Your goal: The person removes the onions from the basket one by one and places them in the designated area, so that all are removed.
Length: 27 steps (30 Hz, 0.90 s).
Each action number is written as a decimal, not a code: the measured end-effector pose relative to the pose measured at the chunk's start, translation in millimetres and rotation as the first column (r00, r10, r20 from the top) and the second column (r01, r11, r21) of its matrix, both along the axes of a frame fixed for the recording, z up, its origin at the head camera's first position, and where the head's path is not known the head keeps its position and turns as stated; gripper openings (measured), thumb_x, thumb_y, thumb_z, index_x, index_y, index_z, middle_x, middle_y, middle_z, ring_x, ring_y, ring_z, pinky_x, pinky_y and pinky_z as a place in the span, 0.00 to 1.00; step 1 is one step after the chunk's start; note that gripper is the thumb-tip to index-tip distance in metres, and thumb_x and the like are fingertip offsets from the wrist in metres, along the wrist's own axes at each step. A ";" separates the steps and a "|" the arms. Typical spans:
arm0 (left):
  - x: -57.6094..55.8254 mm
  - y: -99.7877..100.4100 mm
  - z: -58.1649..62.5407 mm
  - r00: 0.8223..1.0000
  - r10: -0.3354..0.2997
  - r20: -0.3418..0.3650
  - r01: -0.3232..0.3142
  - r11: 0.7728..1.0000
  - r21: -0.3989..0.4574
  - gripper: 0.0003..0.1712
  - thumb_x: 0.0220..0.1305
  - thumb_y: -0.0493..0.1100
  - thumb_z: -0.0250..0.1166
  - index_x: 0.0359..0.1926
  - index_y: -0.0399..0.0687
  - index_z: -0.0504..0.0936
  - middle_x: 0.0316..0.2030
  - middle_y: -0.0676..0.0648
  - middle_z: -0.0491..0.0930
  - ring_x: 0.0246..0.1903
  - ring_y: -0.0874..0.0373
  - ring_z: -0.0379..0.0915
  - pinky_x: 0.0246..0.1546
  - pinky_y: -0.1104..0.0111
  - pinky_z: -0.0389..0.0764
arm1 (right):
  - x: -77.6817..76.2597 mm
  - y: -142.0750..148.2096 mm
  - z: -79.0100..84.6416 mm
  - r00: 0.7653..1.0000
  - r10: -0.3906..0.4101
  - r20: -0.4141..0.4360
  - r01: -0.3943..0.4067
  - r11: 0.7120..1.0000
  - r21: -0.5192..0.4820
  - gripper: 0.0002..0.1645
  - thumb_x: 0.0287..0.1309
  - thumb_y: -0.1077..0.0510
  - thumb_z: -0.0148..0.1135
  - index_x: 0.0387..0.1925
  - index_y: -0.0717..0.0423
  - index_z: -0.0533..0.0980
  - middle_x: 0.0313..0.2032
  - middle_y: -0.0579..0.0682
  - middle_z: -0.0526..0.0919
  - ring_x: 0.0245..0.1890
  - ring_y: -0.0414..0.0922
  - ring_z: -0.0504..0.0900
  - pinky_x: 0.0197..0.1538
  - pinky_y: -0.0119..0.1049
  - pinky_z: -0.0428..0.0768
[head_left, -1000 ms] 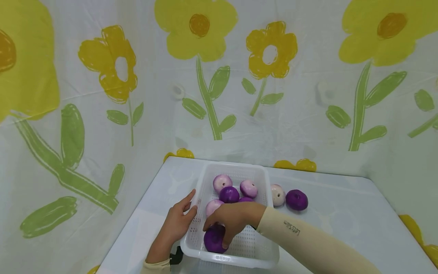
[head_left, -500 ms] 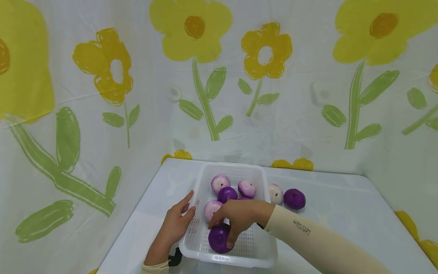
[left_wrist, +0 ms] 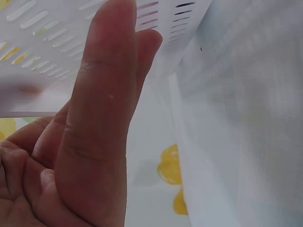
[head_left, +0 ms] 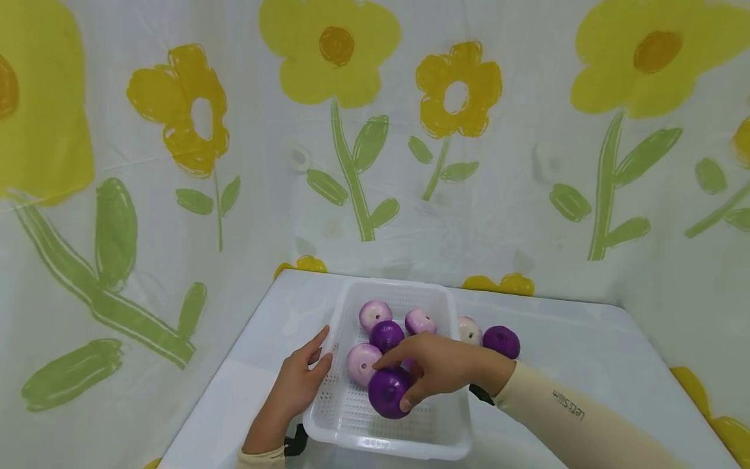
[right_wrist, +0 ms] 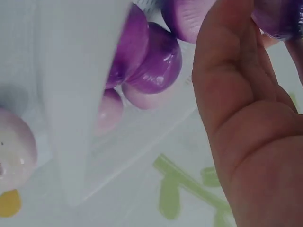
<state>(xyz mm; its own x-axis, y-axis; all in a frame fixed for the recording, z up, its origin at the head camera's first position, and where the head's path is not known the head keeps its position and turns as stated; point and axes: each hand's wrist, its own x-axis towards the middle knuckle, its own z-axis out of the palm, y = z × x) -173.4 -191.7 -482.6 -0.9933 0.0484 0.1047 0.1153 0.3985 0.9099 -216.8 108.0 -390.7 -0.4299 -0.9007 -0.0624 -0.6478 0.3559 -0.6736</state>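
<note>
My right hand (head_left: 439, 366) grips a glossy dark purple onion (head_left: 387, 395) between thumb and fingers, over the near half of a white perforated plastic basket (head_left: 375, 446). In the right wrist view, part of the held onion (right_wrist: 279, 16) shows at the top right edge. Against the basket's left side is my left hand (head_left: 295, 387), thumb and fingers extended; the left wrist view has them close to the slotted basket wall (left_wrist: 52, 28). Farther back in the basket lie pale pink onions (head_left: 364, 365) and a dark purple onion (head_left: 387, 336). My right hand partly hides another purple one.
To the right of the basket, a whitish onion (head_left: 469, 330) and a dark purple onion (head_left: 501, 342) lie on the white table (head_left: 574, 365). A flower-patterned cloth (head_left: 515, 215) hangs behind and beside the table. My right sleeve (head_left: 580, 417) crosses the table's near right.
The right hand has lifted the purple onion and carried it rightward and away from the basket's near left corner. The left hand stays at the basket's side.
</note>
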 end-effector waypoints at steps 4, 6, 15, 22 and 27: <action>0.2 -2.3 -0.2 1.000 0.002 0.010 -0.002 1.000 0.007 0.34 0.78 0.42 0.63 0.80 0.51 0.66 0.65 0.34 0.78 0.52 0.42 0.84 0.40 0.51 0.89 | 2.9 14.4 -1.6 0.999 -0.037 0.007 0.037 0.999 -0.036 0.40 0.52 0.50 0.84 0.67 0.44 0.80 0.55 0.34 0.84 0.43 0.35 0.85 0.48 0.32 0.85; -0.1 -1.2 -2.6 1.000 -0.002 0.008 0.002 1.000 0.017 0.34 0.78 0.42 0.63 0.80 0.51 0.66 0.65 0.34 0.78 0.54 0.40 0.83 0.42 0.51 0.89 | 6.2 24.3 -1.7 0.996 -0.078 0.037 0.080 0.995 -0.055 0.41 0.51 0.51 0.85 0.67 0.44 0.80 0.56 0.36 0.85 0.44 0.35 0.86 0.48 0.33 0.86; -0.7 4.8 -8.8 1.000 -0.004 0.028 0.003 1.000 0.031 0.34 0.79 0.45 0.62 0.81 0.54 0.65 0.66 0.33 0.77 0.56 0.38 0.82 0.41 0.54 0.89 | 21.4 69.9 5.9 0.947 -0.277 0.162 0.302 0.940 -0.160 0.39 0.56 0.52 0.82 0.69 0.36 0.79 0.62 0.44 0.82 0.50 0.43 0.89 0.46 0.37 0.88; 0.7 3.1 -6.4 1.000 -0.002 0.029 0.001 1.000 0.025 0.34 0.78 0.43 0.62 0.81 0.53 0.65 0.66 0.33 0.77 0.52 0.41 0.85 0.39 0.55 0.90 | 35.6 96.1 -6.5 0.897 -0.366 0.250 0.419 0.884 -0.209 0.42 0.56 0.52 0.82 0.71 0.41 0.77 0.64 0.54 0.80 0.50 0.47 0.89 0.47 0.40 0.88; -0.5 2.2 -3.1 1.000 -0.002 0.014 0.002 1.000 0.024 0.34 0.78 0.42 0.62 0.81 0.52 0.66 0.65 0.33 0.78 0.52 0.40 0.85 0.38 0.56 0.90 | 44.5 115.1 -16.8 0.859 -0.438 0.264 0.500 0.829 -0.252 0.43 0.55 0.54 0.83 0.72 0.42 0.76 0.62 0.59 0.76 0.50 0.48 0.88 0.47 0.40 0.89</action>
